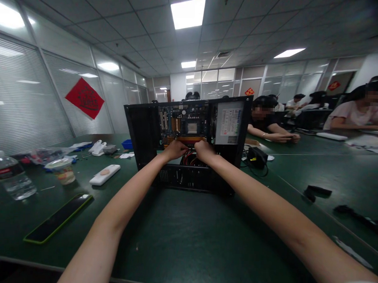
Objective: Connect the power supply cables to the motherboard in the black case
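Observation:
An open black computer case (187,177) stands on the green table in front of me, its inside facing me. The motherboard (183,120) shows at the upper middle, and a silver power supply (229,125) with a label sits at the upper right. Both hands reach into the case just below the memory slots. My left hand (175,151) is closed in a pinch beside red and dark wires (188,158). Close to it, my right hand (205,152) is curled with its fingers together. What either hand grips is too small and partly hidden to make out.
Left of the case lie a white power bank-like object (105,175), a phone (59,219), a cup (61,171) and a water bottle (12,177). A black adapter (256,158) and black cables (357,217) lie to the right. Other people sit beyond, at the right.

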`<state>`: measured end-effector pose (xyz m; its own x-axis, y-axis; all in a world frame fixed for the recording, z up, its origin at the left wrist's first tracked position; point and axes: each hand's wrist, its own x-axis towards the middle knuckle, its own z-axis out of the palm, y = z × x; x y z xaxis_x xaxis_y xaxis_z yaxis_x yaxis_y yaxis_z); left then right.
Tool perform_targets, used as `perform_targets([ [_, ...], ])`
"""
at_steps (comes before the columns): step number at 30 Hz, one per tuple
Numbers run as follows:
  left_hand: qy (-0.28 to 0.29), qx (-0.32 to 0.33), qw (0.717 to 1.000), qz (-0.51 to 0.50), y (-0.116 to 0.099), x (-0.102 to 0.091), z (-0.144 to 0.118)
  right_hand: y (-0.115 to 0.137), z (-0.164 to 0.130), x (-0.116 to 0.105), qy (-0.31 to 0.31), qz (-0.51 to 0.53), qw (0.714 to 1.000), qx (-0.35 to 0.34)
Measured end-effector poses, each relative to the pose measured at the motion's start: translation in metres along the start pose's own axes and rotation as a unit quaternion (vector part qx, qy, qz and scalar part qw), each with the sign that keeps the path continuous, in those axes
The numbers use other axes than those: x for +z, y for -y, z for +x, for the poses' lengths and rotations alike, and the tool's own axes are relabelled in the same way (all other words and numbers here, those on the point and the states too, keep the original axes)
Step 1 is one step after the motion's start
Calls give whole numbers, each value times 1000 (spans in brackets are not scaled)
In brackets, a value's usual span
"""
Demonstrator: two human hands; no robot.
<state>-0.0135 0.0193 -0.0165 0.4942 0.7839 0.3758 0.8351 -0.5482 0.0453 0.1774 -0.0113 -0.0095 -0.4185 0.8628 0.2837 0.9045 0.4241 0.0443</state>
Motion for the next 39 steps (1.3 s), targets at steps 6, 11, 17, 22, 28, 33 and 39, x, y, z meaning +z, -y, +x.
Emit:
perform_targets([
  [6,-7,5,1000,7,0,1,-3,1,1,-2,-27,-12,999,21],
  [11,-42,-35,998,15,-6,-15,-24,1,-32,-13,-68,-26,997,-14],
  [17,-40,-81,995,31,-23,-33,-85,-36,-114,-7,-162,-134,966,-148],
  [22,-67,-22,994,77,-12,-22,-113,-65,-134,1,-167,-187,943,-217],
  [28,-197,-33,980,-12,11,-15,-103,-56,-122,9,-199,-200,936,-209],
  [33,-234,-98,956,-145,27,-19,-87,-37,-117,6,-188,-196,939,-211],
  [39,-255,-195,923,-212,69,-15,-71,34,-121,-9,-153,-190,945,-217],
])
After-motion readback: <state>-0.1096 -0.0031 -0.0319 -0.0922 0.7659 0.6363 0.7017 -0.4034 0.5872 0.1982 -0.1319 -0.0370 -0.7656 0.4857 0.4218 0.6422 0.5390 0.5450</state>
